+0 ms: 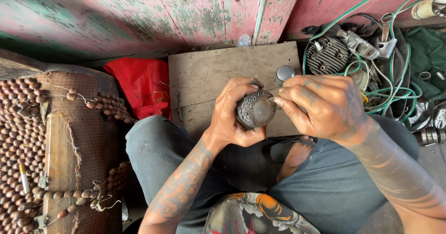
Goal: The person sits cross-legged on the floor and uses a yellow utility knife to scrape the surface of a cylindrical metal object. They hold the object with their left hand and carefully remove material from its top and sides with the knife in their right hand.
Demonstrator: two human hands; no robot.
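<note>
Two knees in grey trousers point(153, 146) spread below the fingers, the person sitting cross-legged with a bare foot point(295, 155) tucked under the right hand. Left of the fingers lies a worn seat cover point(74, 136) strung with brown wooden beads. Beyond the fingers lies a flat grey board point(204, 76), with a red plastic bag point(139, 83) just off its left edge and a peeling pink plank wall point(139, 11) behind. To the right of the fingers lies a heap of metal engine parts point(334, 53) tangled in green cable point(395, 90). A small round silver cap point(284, 72) stands on the board just behind the right fingers.

The left hand point(232, 113) wraps around a dark, crusted metal cylinder point(255, 108), fingers curled tight on its side, its round end facing up. The right hand point(325, 104) meets it from the right, fingers point(283, 97) pinched narrow at the rim; whether they grip some small tool I cannot tell.
</note>
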